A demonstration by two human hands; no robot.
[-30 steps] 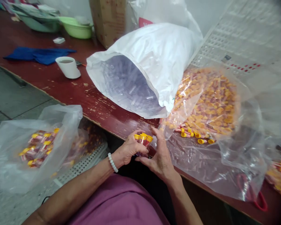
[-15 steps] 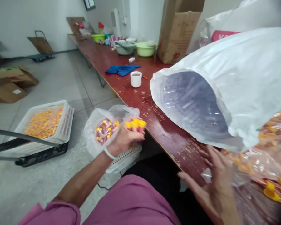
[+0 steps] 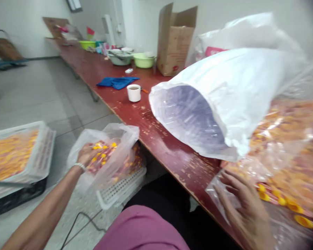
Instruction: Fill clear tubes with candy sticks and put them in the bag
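Right hand (image 3: 247, 208): your fingers loosely parted, no tube seen in them; at wrap (image 3: 211, 190) by the table's (image 3: 167, 149) near edge, contact unclear.
Table tubes (image 3: 294, 207): yellow-capped, big heap left toward your right, few loose by that edge.
Left hand (image 3: 86, 155): in your floor bag (image 3: 129, 133), fingertips blurred; can't tell if gripping.
Bag tubes (image 3: 104, 155): pile already in, below table's near edge; final count unclear.
Sack (image 3: 240, 80): mouth open on table, clear pieces inside.
Carton (image 3: 177, 48): far edge, red print unreadable.
Red label (image 3: 215, 51): behind sack, lettering too blurred.

no readable text, red bag label (image 3: 214, 51) blurred, carton print (image 3: 175, 68) illegible
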